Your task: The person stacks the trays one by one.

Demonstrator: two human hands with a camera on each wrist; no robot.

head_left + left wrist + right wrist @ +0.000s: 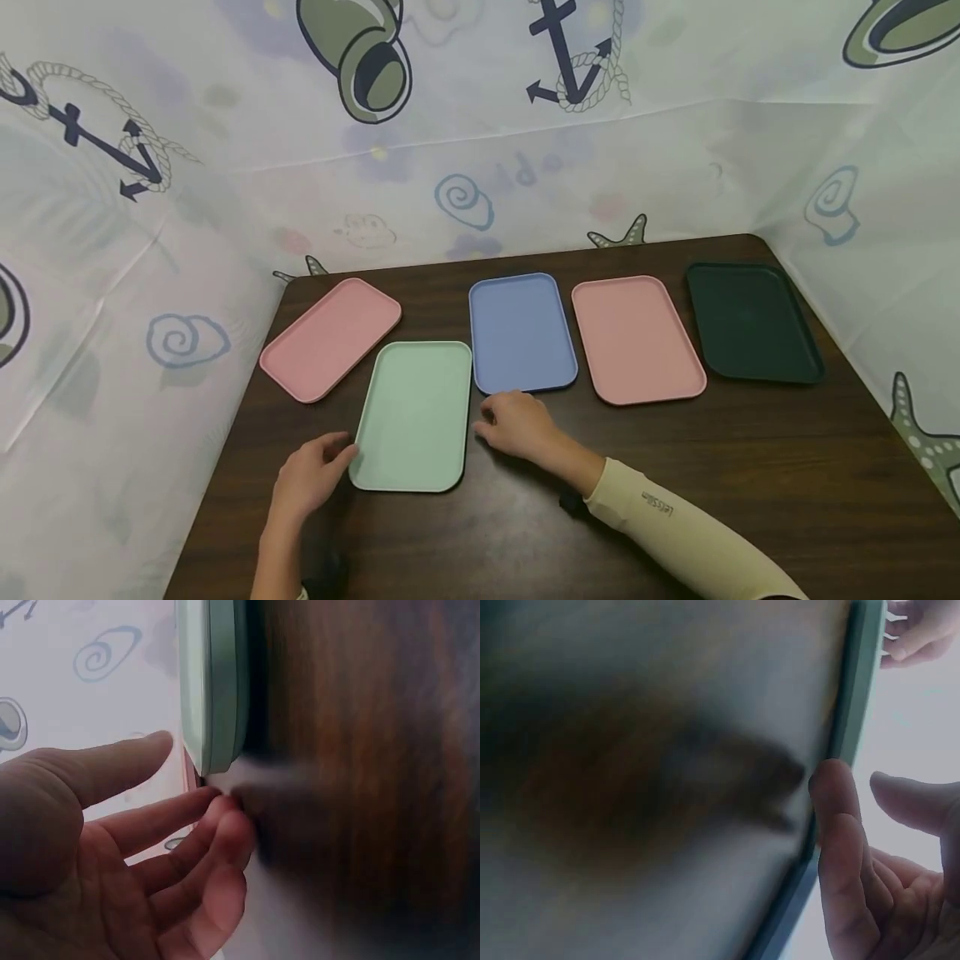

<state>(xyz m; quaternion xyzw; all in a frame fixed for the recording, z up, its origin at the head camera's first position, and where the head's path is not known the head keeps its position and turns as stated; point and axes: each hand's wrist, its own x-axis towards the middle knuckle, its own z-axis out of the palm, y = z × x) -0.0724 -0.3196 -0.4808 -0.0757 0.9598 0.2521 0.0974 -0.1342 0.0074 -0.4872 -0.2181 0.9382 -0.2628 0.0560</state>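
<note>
A mint-green tray [412, 414] lies flat on the dark wooden table [675, 483], nearest me. My left hand [309, 473] is at its near left corner, fingers relaxed and just touching the tray edge [214, 690]. My right hand [516, 423] sits at the tray's right edge, fingertips [832, 795] against the green rim [855, 697], holding nothing. Behind it lie a pink tray [330, 337] at the left, a blue tray [521, 332], a second pink tray [637, 338] and a dark green tray [752, 322].
Patterned white sheets with anchors and shells [480, 125] wall the table on three sides. The trays stand in a row along the back; bare wood lies at the front right.
</note>
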